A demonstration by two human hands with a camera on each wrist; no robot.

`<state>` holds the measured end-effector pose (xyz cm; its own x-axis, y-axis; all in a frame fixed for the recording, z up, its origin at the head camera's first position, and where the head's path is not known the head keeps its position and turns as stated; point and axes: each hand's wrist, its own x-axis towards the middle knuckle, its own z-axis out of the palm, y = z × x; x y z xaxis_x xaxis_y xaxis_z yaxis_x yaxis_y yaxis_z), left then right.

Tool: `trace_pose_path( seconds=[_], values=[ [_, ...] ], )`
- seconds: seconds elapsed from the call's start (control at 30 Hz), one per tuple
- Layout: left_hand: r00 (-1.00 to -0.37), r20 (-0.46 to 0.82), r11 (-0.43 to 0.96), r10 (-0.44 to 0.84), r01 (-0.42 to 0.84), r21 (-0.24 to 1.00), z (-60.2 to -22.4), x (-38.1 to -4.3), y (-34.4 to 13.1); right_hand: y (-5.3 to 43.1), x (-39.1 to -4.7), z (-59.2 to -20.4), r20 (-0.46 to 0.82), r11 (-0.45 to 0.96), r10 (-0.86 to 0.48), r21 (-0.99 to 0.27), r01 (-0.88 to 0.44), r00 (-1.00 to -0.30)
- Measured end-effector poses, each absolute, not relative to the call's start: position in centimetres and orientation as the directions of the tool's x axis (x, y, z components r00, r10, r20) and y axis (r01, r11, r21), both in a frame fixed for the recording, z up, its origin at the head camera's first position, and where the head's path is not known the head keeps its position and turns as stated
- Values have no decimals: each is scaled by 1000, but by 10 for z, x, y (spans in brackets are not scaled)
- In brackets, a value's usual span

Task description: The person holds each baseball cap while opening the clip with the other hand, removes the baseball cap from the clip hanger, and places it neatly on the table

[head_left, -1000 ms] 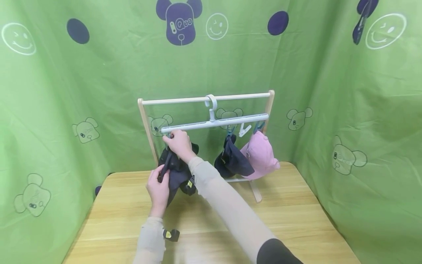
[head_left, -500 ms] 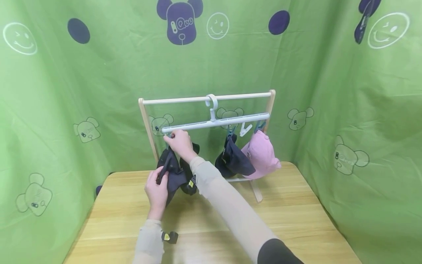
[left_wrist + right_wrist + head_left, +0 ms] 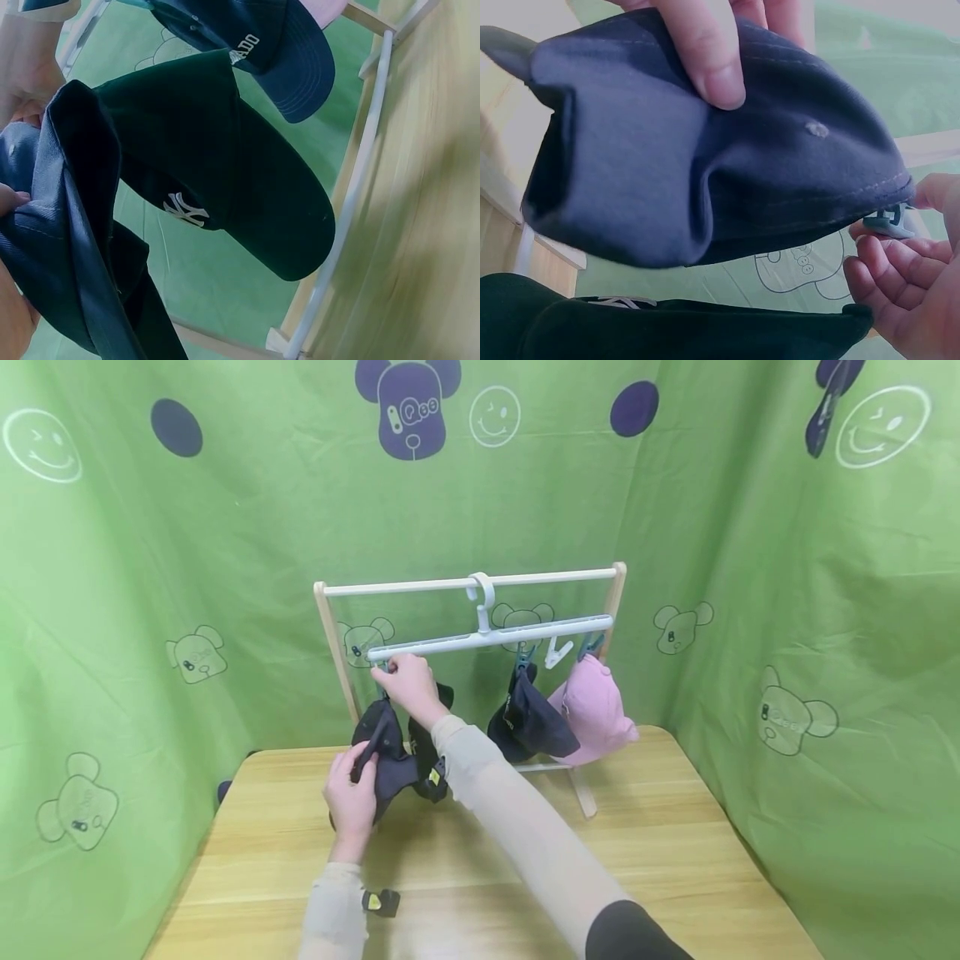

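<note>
A dark navy cap (image 3: 392, 770) hangs at the left end of the white hanger (image 3: 442, 644). My left hand (image 3: 350, 802) grips its edge, and the thumb presses on the fabric in the right wrist view. My right hand (image 3: 412, 687) pinches a grey-green clip (image 3: 889, 223) at the cap's pointed end, just under the hanger bar. Close behind hangs a dark green cap (image 3: 180, 135) with white letters, partly hidden by my right arm in the head view. Farther right, another navy cap (image 3: 531, 718) and a pink cap (image 3: 592, 706) hang from clips.
The hanger hooks over the top rail (image 3: 547, 578) of a wooden rack, which stands on a wood-grain table (image 3: 637, 860). A white clip (image 3: 557, 652) dangles between the two right-hand caps. Green printed curtains (image 3: 300, 493) enclose the back and sides.
My left hand has shifted slightly left and down, drawing the navy cap with it. My right hand stays at the clip under the hanger's left end.
</note>
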<state>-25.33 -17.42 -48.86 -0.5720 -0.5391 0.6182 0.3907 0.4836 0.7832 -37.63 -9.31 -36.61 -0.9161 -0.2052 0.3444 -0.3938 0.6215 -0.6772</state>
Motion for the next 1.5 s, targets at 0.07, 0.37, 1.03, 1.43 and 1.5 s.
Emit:
trace_pose_path(
  seconds=[0.07, 0.37, 1.03, 1.43, 1.5],
  values=[
    [-571, 619, 487, -539, 388, 783, -489, -253, -176, -93, -376, -366, 341, 624, -206, -677, -391, -917],
    [-589, 605, 499, -535, 358, 789, -489, -248, -183, -93, -376, -365, 331, 603, -217, -694, -392, -918],
    [-614, 579, 522, -536, 298, 799, -503, -235, -200, -94, -375, -367, 323, 636, -230, -664, -393, -918],
    [-593, 609, 575, -527, 279, 769, -515, -230, -214, -94, -374, -368, 342, 654, -230, -639, -405, -911],
    [-589, 615, 582, -524, 279, 763, -516, -229, -216, -94, -373, -367, 345, 654, -227, -638, -405, -911]
  ],
)
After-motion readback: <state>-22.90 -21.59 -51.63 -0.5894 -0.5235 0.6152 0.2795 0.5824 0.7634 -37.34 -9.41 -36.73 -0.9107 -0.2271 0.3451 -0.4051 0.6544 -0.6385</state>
